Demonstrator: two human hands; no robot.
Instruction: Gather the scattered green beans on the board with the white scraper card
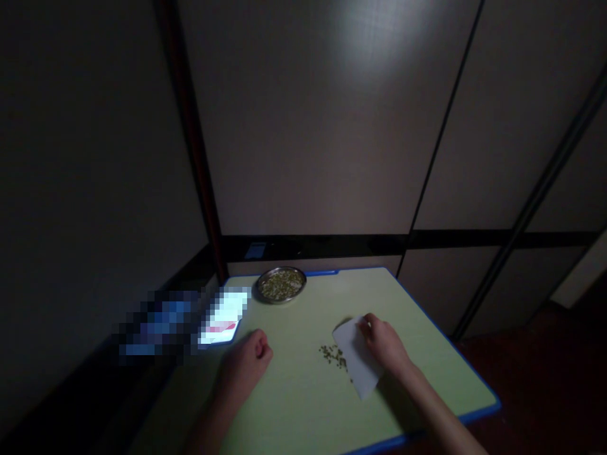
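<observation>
My right hand point(384, 343) grips the upper edge of a white piece of paper point(356, 359), which stands tilted on the pale green table point(294, 404). Small greenish seeds or grains point(333, 356) lie scattered on the tabletop along the paper's left side. What lies behind the paper is hidden. To the left, my left hand point(253, 357) rests near the table surface with its fingers curled shut; nothing shows in it. Further back sits a round metal plate point(281, 299) holding many similar greenish bits.
A lit phone or tablet screen point(225, 316), partly pixelated, lies at the table's left edge. Blue edging point(474, 414) borders the table. Wardrobe-like panels point(313, 126) rise directly behind it. The room is dim.
</observation>
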